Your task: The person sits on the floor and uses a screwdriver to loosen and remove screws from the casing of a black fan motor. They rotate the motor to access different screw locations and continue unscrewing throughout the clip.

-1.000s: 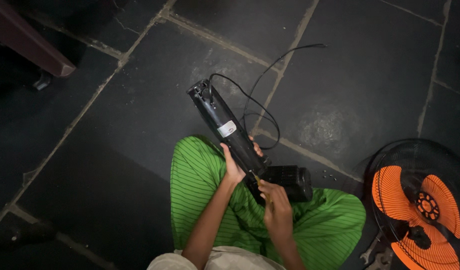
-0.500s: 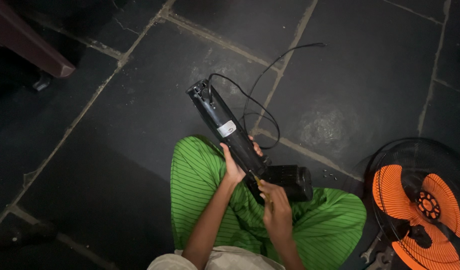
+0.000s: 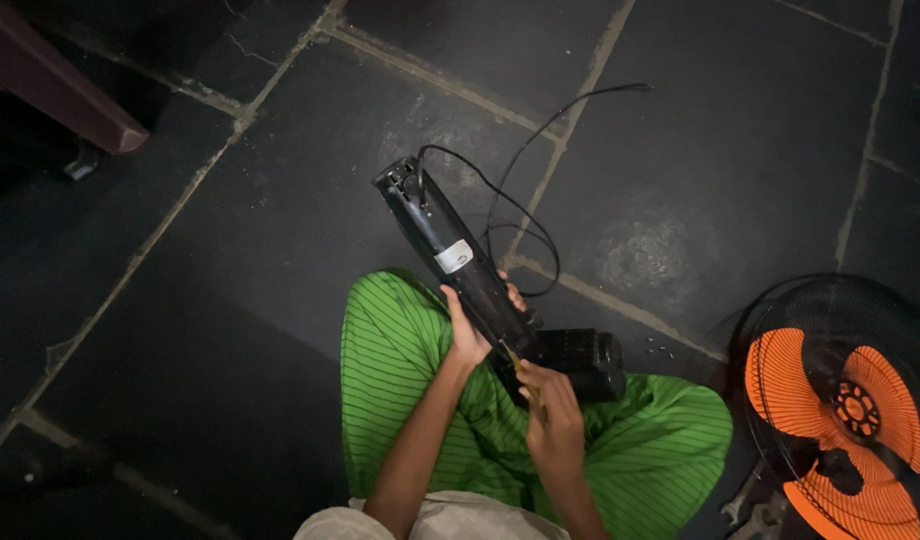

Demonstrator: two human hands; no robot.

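Observation:
I sit on a dark stone floor in green striped trousers. My left hand grips a long black fan column that slants up to the left over my knee. A white label sits on its side, and a black motor housing is at its lower end. My right hand holds a thin screwdriver whose tip meets the column near the motor. A black power cord loops from the column's top across the floor.
An orange fan blade inside a black wire guard lies on the floor at the right. A few small screws lie near the motor. A dark red furniture edge is at the upper left. A metal tool lies by the guard.

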